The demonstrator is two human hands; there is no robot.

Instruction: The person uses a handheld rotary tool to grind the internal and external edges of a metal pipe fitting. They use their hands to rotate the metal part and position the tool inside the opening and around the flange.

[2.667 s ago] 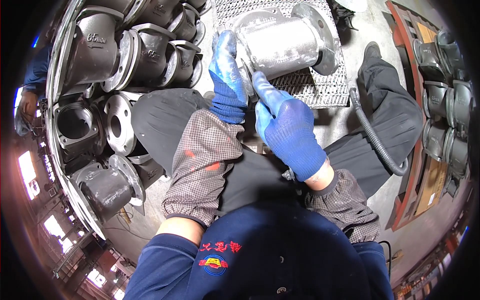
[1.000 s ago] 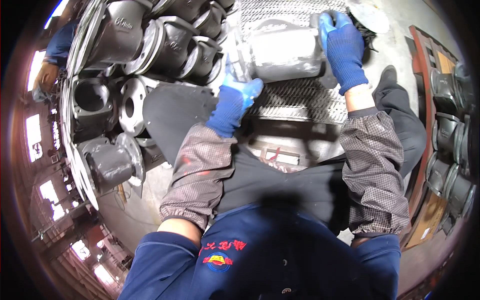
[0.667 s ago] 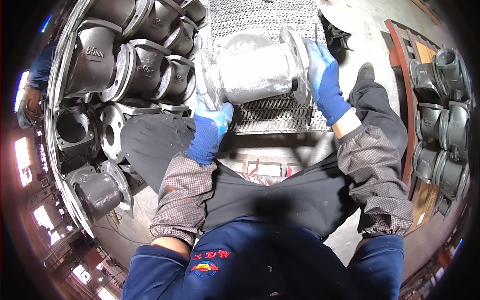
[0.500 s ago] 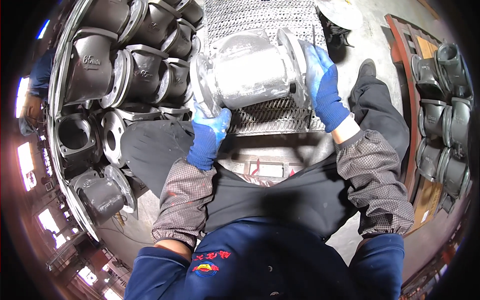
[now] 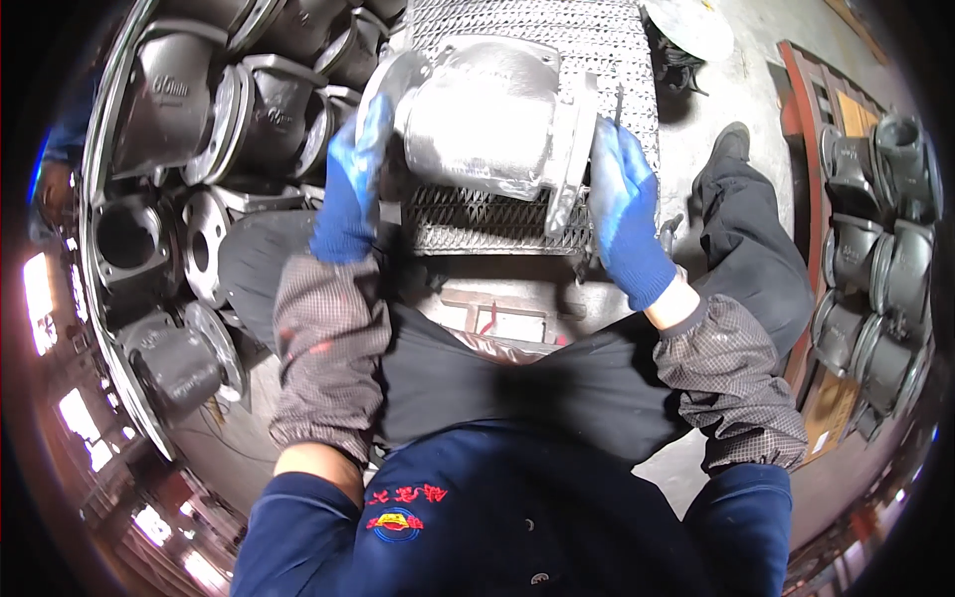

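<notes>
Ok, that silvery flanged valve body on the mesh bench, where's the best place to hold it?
Probably by its two end flanges, one from each side. The valve body lies sideways on the mesh bench, flanges facing left and right; the left hand and right hand already hold it that way, while the rounded middle offers less purchase.

Grey concrete floor (image 5: 731, 75); metal grating bench (image 5: 517, 214); bright windows (image 5: 40, 298) left.

Valve body (image 5: 492, 119): bare cast metal, silvery-grey, matt, slightly grainy. Grating (image 5: 527, 214) under it: perforated steel, rough. Stacked castings (image 5: 189, 99): dark, dull iron. Gloves on left hand (image 5: 350, 189) & right hand (image 5: 627, 214): blue coated knit, scuffed. Sleeve covers (image 5: 323, 358): checked cloth.
</notes>
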